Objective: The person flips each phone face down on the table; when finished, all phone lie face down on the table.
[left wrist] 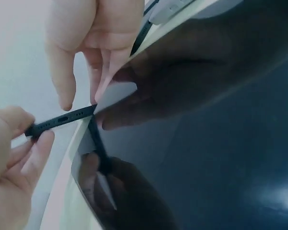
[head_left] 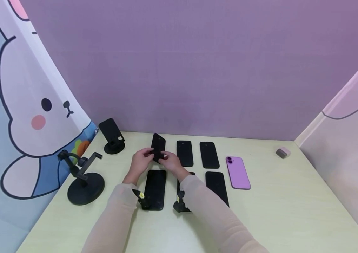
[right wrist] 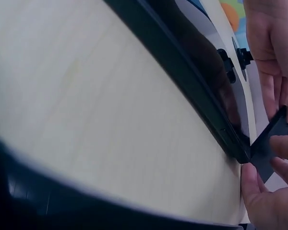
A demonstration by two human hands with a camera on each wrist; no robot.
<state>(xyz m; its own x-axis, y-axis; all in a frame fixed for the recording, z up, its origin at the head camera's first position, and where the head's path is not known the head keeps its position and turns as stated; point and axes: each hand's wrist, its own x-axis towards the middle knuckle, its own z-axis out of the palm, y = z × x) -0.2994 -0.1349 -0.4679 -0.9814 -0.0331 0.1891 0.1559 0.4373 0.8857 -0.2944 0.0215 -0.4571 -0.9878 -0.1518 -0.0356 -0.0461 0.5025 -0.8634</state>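
Note:
Near the back of the table, a black smartphone (head_left: 158,146) stands tilted up between both hands. My left hand (head_left: 140,162) pinches its left side between thumb and fingers; my right hand (head_left: 171,162) pinches the right side. A charging port and speaker holes show along the bottom edge of this phone (left wrist: 62,118) in the left wrist view. Just in front lies another black phone (head_left: 155,189), screen glossy. To the right are two black phones, one (head_left: 184,153) beside the other (head_left: 209,155).
My right forearm partly covers two front-row phones, including one (head_left: 217,186) farther right. A purple phone (head_left: 238,173) lies beyond. On the left are a round-based black stand (head_left: 85,188) and a smaller upright black stand (head_left: 111,135). A small grey block (head_left: 282,152) sits far right.

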